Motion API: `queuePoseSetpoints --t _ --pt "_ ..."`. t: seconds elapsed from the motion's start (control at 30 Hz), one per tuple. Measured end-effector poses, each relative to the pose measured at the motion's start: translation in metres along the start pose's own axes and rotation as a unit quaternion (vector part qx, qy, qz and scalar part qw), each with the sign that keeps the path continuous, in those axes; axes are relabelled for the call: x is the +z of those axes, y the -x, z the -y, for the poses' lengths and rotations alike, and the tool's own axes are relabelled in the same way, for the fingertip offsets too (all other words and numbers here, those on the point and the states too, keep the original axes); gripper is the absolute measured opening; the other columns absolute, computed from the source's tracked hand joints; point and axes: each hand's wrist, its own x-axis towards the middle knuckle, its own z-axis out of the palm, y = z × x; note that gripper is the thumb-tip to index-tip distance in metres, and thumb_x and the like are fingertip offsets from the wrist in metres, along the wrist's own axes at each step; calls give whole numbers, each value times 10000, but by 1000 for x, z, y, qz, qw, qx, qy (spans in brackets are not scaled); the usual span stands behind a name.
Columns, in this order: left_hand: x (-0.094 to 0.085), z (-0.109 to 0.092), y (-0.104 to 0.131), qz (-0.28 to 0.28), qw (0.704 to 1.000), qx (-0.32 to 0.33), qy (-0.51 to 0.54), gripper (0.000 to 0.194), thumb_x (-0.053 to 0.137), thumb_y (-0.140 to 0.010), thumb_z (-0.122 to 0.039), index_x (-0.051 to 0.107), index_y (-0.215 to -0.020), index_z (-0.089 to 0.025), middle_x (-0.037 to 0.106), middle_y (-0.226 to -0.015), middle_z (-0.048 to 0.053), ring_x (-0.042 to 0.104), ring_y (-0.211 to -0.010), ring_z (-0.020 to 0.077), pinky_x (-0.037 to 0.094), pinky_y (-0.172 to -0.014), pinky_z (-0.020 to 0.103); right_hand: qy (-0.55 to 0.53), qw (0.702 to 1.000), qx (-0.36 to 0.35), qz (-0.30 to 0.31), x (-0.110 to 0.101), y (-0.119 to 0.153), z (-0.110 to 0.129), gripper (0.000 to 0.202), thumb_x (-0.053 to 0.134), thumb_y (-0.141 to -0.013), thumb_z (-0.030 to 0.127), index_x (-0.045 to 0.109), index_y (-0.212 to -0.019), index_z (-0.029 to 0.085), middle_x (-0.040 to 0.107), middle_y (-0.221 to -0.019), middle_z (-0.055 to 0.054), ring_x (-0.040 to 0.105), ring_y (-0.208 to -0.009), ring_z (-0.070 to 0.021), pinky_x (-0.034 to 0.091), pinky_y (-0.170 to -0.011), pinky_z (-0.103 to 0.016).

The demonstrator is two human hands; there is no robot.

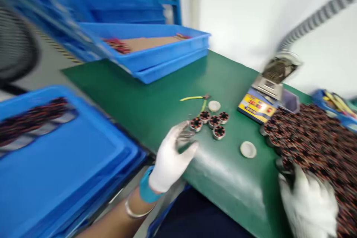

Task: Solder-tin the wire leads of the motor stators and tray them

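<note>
My left hand [173,156], in a white glove with grey fingertips, hovers over the green tabletop with its thumb and fingers apart and nothing between them. Just beyond its fingertips stands a small group of round motor stators [214,121], with copper windings and silver rims. My right hand [309,197], also gloved, is at the near left edge of a large mass of stators [312,137]. Its thumb and fingers close around one stator [285,165] there; blur hides part of the grip.
Wire cutters [195,98] with yellow-green handles lie behind the small group, near two white round lids [248,149]. A blue-and-yellow device [258,102] with an extraction hose [318,15] stands at the back right. Blue trays [167,57] sit at the back; more blue trays [69,163] stand left.
</note>
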Motion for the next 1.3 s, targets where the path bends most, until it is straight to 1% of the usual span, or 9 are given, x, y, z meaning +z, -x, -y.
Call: queuePoseSetpoints --t 0.13,0.4,0.53,0.67,0.73,0.83,1.0,1.17,1.3 --pt "30 -20 2 107 993 33 26 491 766 -727 -295 638 -1196 -234 686 -1159 64 666 -977 231 497 -984 354 88 992 7 90 -8 -7 13 339 572 -869 297 634 -1162 138 684 -856 -130 607 -799 -296 440 -828 -471" --pt "117 -55 2 325 942 84 -21 412 798 -669 -309 730 -1067 -227 723 -1031 60 671 -900 247 501 -968 366 1 990 38 136 5 -12 20 467 585 -853 189 578 -1318 146 712 -1054 -129 563 -1177 -326 205 -1147 -622" --pt "138 -41 5 406 911 -67 2 484 735 -746 -464 663 -1130 -179 710 -1009 91 670 -836 244 564 -805 392 -154 984 74 56 -4 -8 36 402 599 -847 195 606 -1248 189 706 -1075 -100 608 -1130 -286 213 -1183 -614" --pt "140 -19 13 493 813 -268 155 552 634 -796 -623 607 -1122 -179 677 -939 87 621 -653 190 521 -508 308 -369 929 38 3 -30 -9 62 415 639 -835 235 560 -1242 247 668 -1182 -67 617 -1154 -240 302 -1199 -532" --pt "139 -15 16 495 789 -299 208 521 609 -802 -662 620 -998 -179 626 -752 37 552 -547 145 445 -440 256 -424 904 41 -24 -37 -12 69 491 695 -815 330 537 -1275 258 667 -1146 -65 610 -1170 -260 290 -1203 -553" --pt "137 -13 13 490 802 -273 206 580 535 -820 -731 607 -968 -174 534 -565 -19 460 -426 110 335 -389 226 -487 862 139 -5 -39 -19 69 588 732 -772 495 572 -1276 238 630 -1222 -107 587 -1210 -294 409 -1130 -515" --pt "135 -9 4 531 814 -190 137 618 448 -841 -771 554 -749 -169 482 -479 -25 407 -385 91 282 -380 227 -572 800 140 114 -38 -38 61 196 640 -873 357 716 -1001 229 705 -1081 -79 602 -1193 -240 506 -1019 -396" --pt "135 -18 8 516 799 -247 185 508 650 -782 -670 559 -743 -172 507 -540 -37 447 -427 82 331 -403 210 -507 858 48 71 -52 -53 59 109 616 -881 211 648 -777 220 709 -844 -25 655 -1036 -207 483 -1040 -427" --pt "140 -27 3 295 798 -342 399 380 820 -647 -398 507 -636 -183 594 -689 -11 620 -680 126 527 -656 246 -372 925 -82 -20 -75 -62 58 112 645 -836 137 633 -897 230 692 -891 -13 620 -1083 -229 295 -1184 -579"
